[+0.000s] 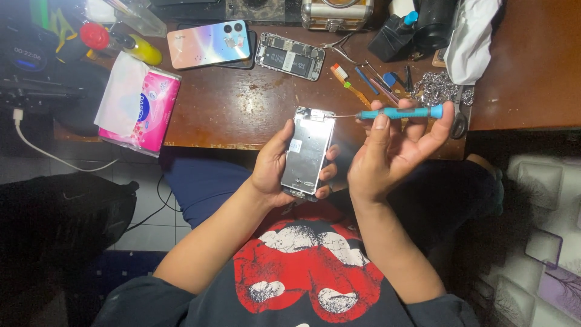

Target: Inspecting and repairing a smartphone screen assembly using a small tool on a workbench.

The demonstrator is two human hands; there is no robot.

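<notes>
phone frame [307, 152] in left hand [275, 169], screwdriver [396, 112] right of it, tissue pack [140, 104] far left on table [242, 109]

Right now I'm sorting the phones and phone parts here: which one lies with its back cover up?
The pastel phone lying on the desk, camera lenses up. The one beside it lies open, battery showing; the third is a bare silver frame in the left hand.

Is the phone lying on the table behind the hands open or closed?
Open. The phone lies on the table without its cover; battery and inner parts show, beside a closed phone.
</notes>
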